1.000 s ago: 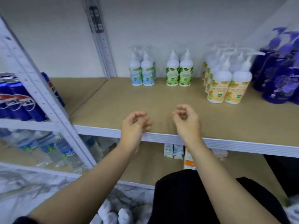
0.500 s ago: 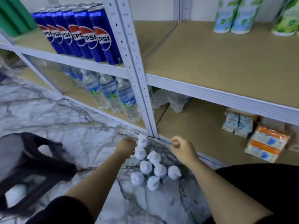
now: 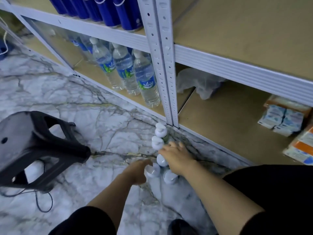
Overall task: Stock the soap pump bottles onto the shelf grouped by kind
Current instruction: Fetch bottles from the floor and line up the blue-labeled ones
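Pump bottles (image 3: 160, 145) clustered on floor (image 3: 84, 107) by shelf post (image 3: 165, 68). Both hands among them: left hand (image 3: 138, 172), right hand (image 3: 176, 156). Stool (image 3: 33, 150) well left of post.

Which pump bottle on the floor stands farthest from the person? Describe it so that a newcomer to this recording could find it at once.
Find the perforated white metal shelf upright where it meets the grey-veined marble floor. A line of white-topped soap pump bottles runs from its foot toward the person. The farthest white-capped pump bottle stands right at the post's base, beyond the right hand and the left hand, and neither touches it.
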